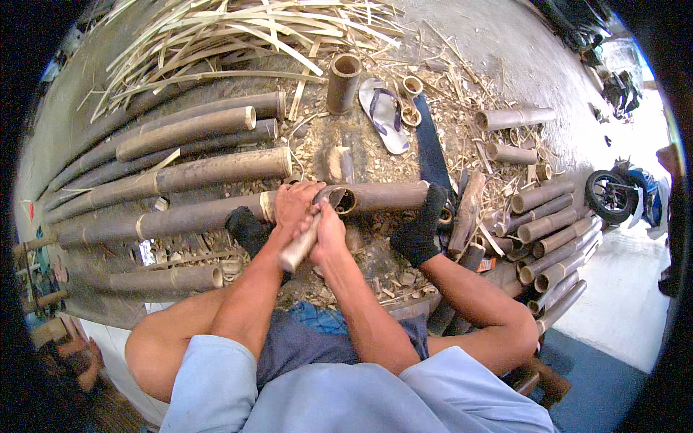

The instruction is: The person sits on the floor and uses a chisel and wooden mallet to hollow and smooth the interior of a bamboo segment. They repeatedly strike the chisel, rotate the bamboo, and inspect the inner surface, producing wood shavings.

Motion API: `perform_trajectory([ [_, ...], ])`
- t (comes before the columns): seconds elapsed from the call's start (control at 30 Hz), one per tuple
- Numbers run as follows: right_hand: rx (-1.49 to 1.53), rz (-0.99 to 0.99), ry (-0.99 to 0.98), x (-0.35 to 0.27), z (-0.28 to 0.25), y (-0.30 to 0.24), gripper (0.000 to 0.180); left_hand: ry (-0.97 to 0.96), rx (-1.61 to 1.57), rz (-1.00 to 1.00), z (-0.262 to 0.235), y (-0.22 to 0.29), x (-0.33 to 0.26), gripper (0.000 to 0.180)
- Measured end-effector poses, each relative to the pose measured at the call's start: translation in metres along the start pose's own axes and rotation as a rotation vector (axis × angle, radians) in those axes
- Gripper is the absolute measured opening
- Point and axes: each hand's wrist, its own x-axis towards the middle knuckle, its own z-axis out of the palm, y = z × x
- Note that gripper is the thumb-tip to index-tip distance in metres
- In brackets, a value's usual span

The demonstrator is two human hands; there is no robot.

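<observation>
Blue sleeves (pixel 346 393) fill the bottom edge, with bare knees spread to either side and blue shorts (pixel 317 335) between them. Both forearms run up from there and meet at the middle. Left hand (pixel 296 206) lies over the open end of a short bamboo tube (pixel 382 196), fingers curled down on it. Right hand (pixel 328 234) sits just beside and below, touching the left, clamped around a pale wooden handle (pixel 297 249) that slants down toward the lap; its working end is hidden under the hands. The tube lies crosswise on the floor, its hollow mouth showing just right of the hands. Two feet in black socks (pixel 420 231) brace it: one presses the tube's right end, the other (pixel 247 229) rests beside the left forearm.

Long bamboo poles (pixel 188 173) lie side by side to the left, reaching toward the left rim. Cut bamboo sections (pixel 552 242) are piled on the right. Chips and shavings litter the floor (pixel 505 43). Farther off, a sandal (pixel 384 115) lies beside an upright bamboo stub (pixel 343 83), and a heap of thin split strips (pixel 238 29) spreads across the top. A wheel (pixel 608 195) stands at the far right.
</observation>
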Motion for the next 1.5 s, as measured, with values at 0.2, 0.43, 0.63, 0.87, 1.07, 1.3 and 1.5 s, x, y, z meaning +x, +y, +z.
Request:
perform_trajectory([
  [0.2, 0.344, -0.042, -0.226, 0.010, 0.033, -0.002, 0.049, 0.129, -0.222, -0.044, -0.003, 0.013, -0.003, 0.047],
  [0.43, 0.386, -0.011, -0.200, 0.017, 0.035, -0.008, 0.043, 0.142, 0.175, 0.279, -0.037, 0.011, -0.025, 0.042],
  [0.63, -0.886, -0.332, -0.097, 0.001, -0.072, 0.004, 0.051, -0.235, 0.200, -0.160, -0.050, 0.010, -0.013, 0.096],
  [0.87, -1.870, -0.822, -0.074, -0.023, -0.184, 0.033, 0.054, -0.270, 0.354, -0.229, -0.061, 0.044, -0.011, 0.101],
  [1.07, -2.082, -0.827, -0.265, -0.010, -0.202, 0.023, 0.062, -0.140, 0.392, -0.131, -0.048, 0.035, -0.027, 0.090],
  [1.3, -1.525, -0.592, -0.250, -0.093, -0.152, -0.024, 0.050, -0.268, 0.355, -0.148, -0.060, 0.033, -0.016, 0.090],
  [1.5, -0.614, -0.316, -0.290, -0.129, -0.057, -0.096, 0.047, -0.297, 0.381, -0.229, -0.060, 0.043, -0.010, 0.094],
])
